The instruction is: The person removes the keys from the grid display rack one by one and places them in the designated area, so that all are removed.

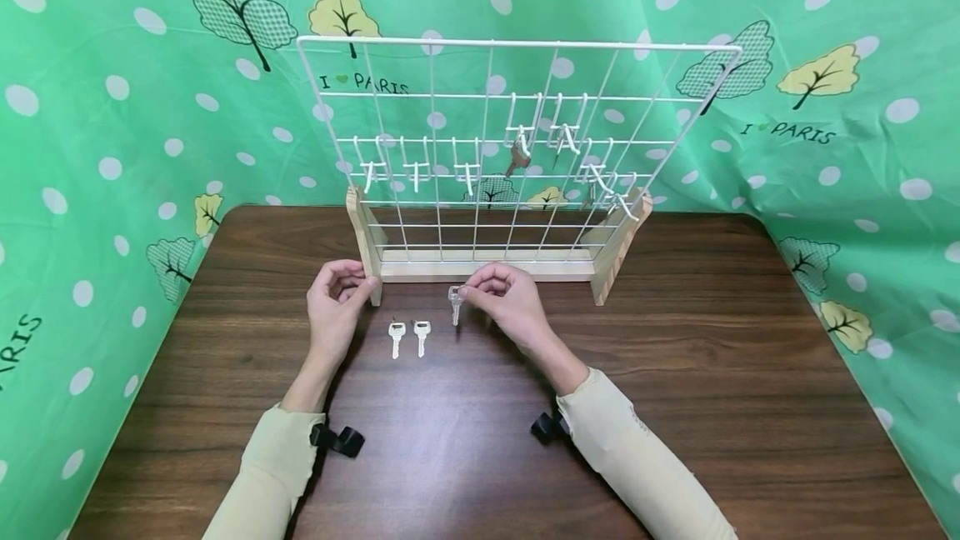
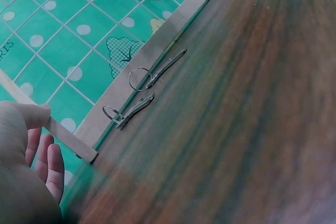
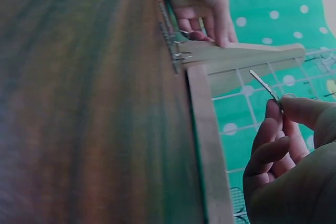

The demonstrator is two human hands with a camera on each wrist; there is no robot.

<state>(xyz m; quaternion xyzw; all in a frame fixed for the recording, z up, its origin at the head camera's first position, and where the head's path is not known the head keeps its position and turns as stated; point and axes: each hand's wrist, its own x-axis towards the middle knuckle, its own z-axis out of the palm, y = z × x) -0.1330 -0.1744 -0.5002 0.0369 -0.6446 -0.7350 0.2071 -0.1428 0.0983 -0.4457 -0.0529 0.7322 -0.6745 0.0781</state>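
Observation:
My right hand (image 1: 510, 298) pinches a silver key (image 1: 455, 307) by its head, blade pointing down, above the table in front of the rack. The right wrist view shows that key (image 3: 266, 86) between thumb and fingers. With my left hand (image 1: 335, 307) I hold the left wooden side (image 1: 364, 248) of the white wire rack (image 1: 517, 46), thumb on its front edge. Two more silver keys (image 1: 397, 340) (image 1: 422, 338) lie side by side between my hands; their rings (image 2: 140, 78) show in the left wrist view.
Several white double hooks (image 1: 467, 173) hang on the rack's grid. From an upper one hangs a dark key (image 1: 517, 158). The rack stands at the back of a brown wooden table (image 1: 712, 357). A green patterned cloth (image 1: 847, 190) surrounds the table behind and at the sides.

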